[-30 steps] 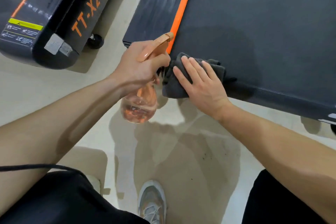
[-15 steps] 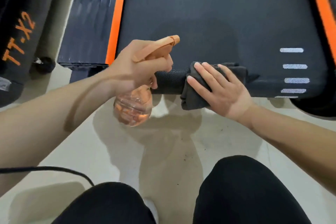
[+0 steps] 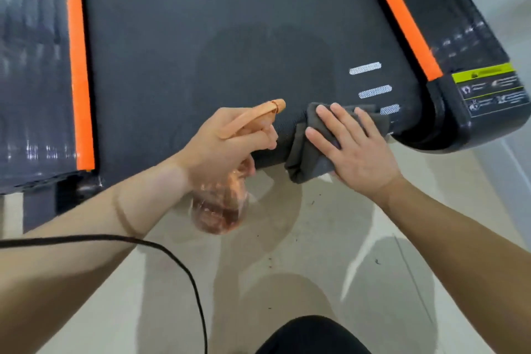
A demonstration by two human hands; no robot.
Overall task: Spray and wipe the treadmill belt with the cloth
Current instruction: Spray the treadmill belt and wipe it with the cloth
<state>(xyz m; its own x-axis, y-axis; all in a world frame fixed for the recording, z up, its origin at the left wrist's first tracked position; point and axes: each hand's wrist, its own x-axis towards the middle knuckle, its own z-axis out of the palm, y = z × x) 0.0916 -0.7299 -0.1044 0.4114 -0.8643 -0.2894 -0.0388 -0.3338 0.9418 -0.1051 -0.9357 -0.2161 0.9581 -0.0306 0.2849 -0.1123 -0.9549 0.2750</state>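
Observation:
The dark treadmill belt (image 3: 224,37) fills the upper part of the view, with orange strips along both sides. A folded grey cloth (image 3: 309,154) is draped over the belt's rear edge, right of centre. My right hand (image 3: 355,149) lies flat on the cloth, fingers spread, pressing it against the belt. My left hand (image 3: 227,144) grips a clear orange spray bottle (image 3: 219,207) by its trigger head, with the nozzle over the belt's rear edge, just left of the cloth.
White dashed marks (image 3: 370,80) lie on the belt right of the cloth. The black rear end cap (image 3: 471,112) carries a yellow warning label. Beige floor lies below, a thin black cable (image 3: 178,261) crosses my left forearm, and a dark-clothed knee (image 3: 313,335) shows at the bottom.
My right hand has slid the cloth rightward along the belt's rear edge, toward the white marks. The view has swung right with it, and the neighbouring machine has left the frame.

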